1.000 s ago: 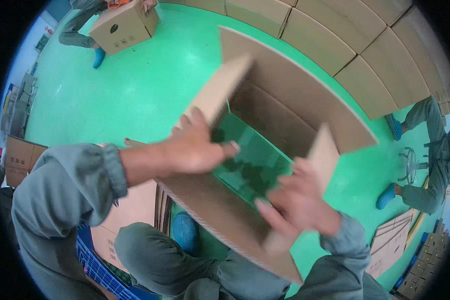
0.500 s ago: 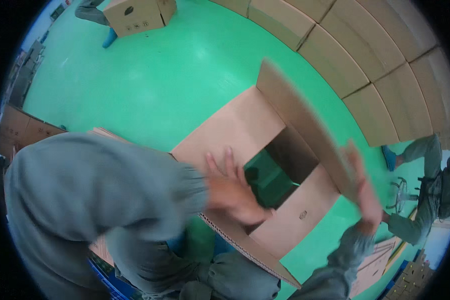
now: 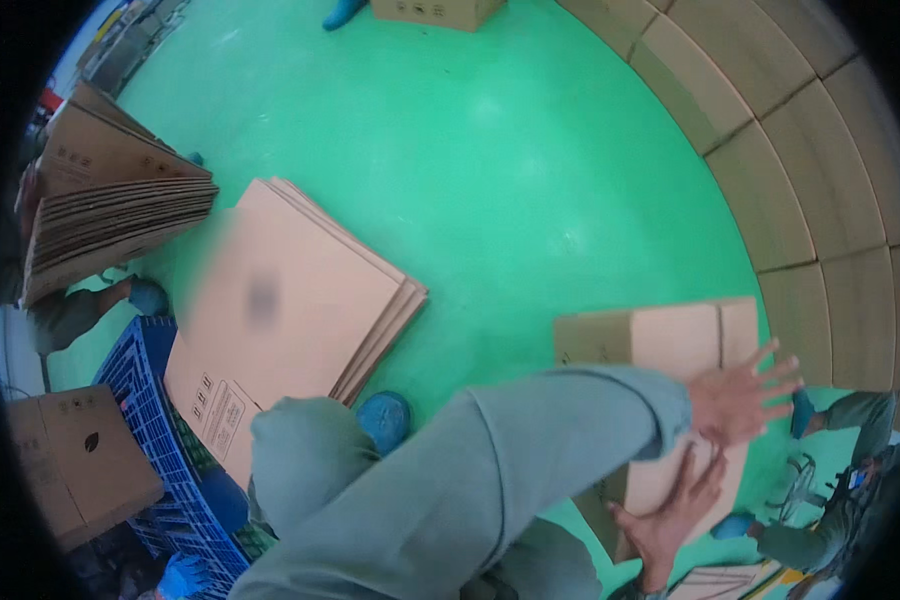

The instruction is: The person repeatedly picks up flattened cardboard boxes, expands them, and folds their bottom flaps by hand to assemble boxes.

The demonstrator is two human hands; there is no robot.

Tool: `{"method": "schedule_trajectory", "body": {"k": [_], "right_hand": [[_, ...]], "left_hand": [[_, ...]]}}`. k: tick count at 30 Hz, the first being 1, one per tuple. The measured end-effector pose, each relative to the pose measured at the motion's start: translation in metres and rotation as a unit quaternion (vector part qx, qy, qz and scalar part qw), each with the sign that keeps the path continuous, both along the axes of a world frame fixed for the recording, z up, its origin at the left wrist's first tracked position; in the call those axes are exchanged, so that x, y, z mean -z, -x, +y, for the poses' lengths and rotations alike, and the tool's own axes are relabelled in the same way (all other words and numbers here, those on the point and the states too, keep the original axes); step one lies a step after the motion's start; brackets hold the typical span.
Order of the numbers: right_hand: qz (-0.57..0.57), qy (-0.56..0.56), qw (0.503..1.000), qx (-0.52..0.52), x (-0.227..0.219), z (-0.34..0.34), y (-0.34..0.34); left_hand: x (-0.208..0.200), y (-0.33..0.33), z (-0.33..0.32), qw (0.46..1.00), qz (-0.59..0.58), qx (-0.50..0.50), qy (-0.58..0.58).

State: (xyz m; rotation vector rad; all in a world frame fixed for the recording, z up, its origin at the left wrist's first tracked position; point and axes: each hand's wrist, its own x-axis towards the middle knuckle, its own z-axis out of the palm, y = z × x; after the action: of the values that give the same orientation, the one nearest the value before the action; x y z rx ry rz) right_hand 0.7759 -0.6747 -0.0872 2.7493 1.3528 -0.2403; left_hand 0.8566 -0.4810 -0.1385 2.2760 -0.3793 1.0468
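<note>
A cardboard box [image 3: 673, 340] sits on the floor at my right, its top flaps folded down and a seam running along them. My left arm reaches across in front of me, partly covering the box. At its far end my left hand [image 3: 735, 400] is spread over the box's right part, the fingers stretched past the edge. Closer to me, my right hand [image 3: 675, 505] rests on the box with fingers apart, its tips near the left wrist. Neither hand grips anything.
Flat folded cartons [image 3: 290, 290] lie stacked at my left, beside a blue plastic pallet [image 3: 145, 370]. Behind them are more folded cartons [image 3: 120, 215] and a closed box [image 3: 90, 460]. A wall of stacked boxes [image 3: 830, 190] lines the right. A co-worker [image 3: 840, 500] sits at the right edge.
The box's raised flaps have come down, and its inside no longer shows. Both hands now lie over its top. My view has turned, bringing the folded cartons into sight.
</note>
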Motion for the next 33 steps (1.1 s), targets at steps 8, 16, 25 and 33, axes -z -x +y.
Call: {"method": "schedule_trajectory", "body": {"k": [8,16,25,33], "right_hand": [[-0.313,0.091,0.923,0.202,0.014,-0.100,-0.096],[0.007,-0.212,0.977,0.022,0.127,0.082,-0.030],[0.051,-0.437,0.756,-0.485,0.050,0.261,0.147],[-0.107,-0.390,0.816,-0.414,-0.019,0.236,0.039]], "left_hand": [[0.030,0.239,0.193,0.923,0.358,-0.111,-0.091],[0.092,0.408,0.202,0.626,0.692,-0.359,-0.026],[-0.023,0.293,0.256,0.808,0.563,-0.174,-0.026],[-0.121,0.175,0.215,0.841,0.538,0.009,0.053]]}}
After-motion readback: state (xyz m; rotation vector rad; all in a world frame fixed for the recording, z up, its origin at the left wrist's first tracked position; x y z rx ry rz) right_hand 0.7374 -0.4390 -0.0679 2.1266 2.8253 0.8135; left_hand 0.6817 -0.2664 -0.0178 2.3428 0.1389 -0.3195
